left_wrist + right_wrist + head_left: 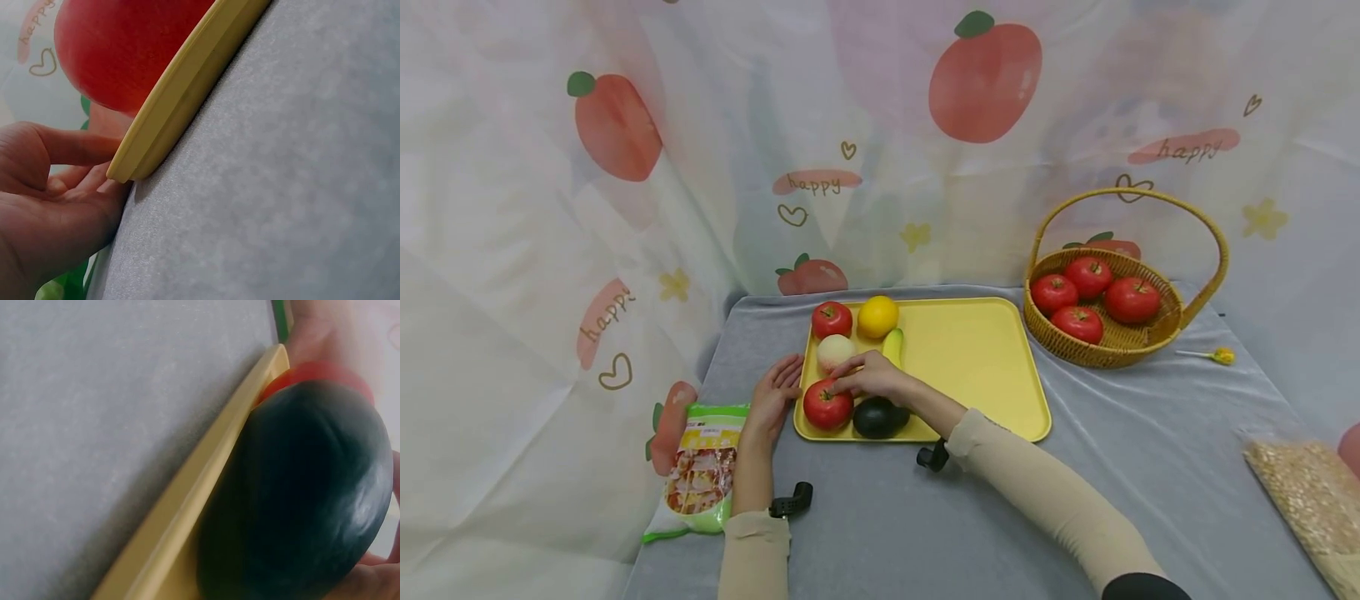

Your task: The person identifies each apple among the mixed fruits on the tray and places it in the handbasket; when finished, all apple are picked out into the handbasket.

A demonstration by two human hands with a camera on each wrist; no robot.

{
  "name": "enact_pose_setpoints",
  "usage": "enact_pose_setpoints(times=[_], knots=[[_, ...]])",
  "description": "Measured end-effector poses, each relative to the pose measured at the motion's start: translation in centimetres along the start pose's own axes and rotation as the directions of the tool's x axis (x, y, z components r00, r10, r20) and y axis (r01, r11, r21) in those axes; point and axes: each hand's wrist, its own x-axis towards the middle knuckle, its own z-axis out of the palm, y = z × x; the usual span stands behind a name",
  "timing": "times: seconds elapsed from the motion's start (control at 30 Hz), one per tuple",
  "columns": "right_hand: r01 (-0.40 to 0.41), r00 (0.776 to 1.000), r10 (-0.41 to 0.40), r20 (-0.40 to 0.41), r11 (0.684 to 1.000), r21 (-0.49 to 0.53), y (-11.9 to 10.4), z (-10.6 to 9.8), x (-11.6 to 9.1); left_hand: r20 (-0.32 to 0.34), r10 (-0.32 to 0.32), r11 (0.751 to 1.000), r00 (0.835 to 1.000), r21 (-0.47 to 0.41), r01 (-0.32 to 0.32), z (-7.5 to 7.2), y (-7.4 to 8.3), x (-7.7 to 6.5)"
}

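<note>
A red tomato sits in the front left corner of the yellow tray. From the right, my right hand reaches over the tray and holds this tomato near its top. A dark green avocado lies below that hand and hides its fingertips in the right wrist view. My left hand is at the tray's left side, fingers fairly straight and touching the rim. Behind the held tomato are a pale peach, a banana, a second tomato and a yellow lemon.
A wicker basket with several tomatoes stands at the back right. Beside it lies a small yellow flower-tipped stick. A green-and-white food packet rests near the left forearm, and a bag of grains lies far right.
</note>
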Motion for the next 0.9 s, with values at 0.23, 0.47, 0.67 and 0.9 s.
enact_pose_setpoints(times=[0.23,0.47,0.67,0.9], knots=[[-0.002,1.000,0.002,-0.009,1.000,0.016,0.1,-0.1,-0.1,0.004,0.003,1.000,1.000,0.013,-0.003,0.1,-0.1,0.1],[-0.013,1.000,0.012,0.009,0.996,0.091,-0.1,-0.3,-0.1,0.001,-0.006,1.000,1.000,0.005,0.006,0.0,0.0,0.0],[-0.017,0.999,0.009,0.044,0.984,0.176,-0.7,-0.7,-0.5,0.004,-0.004,1.000,1.000,0.008,0.004,0.1,0.1,0.0],[0.003,0.999,-0.012,0.049,0.983,0.185,-1.6,-1.2,-1.1,-0.004,-0.006,1.000,1.000,0.013,0.006,0.0,0.1,-0.1]])
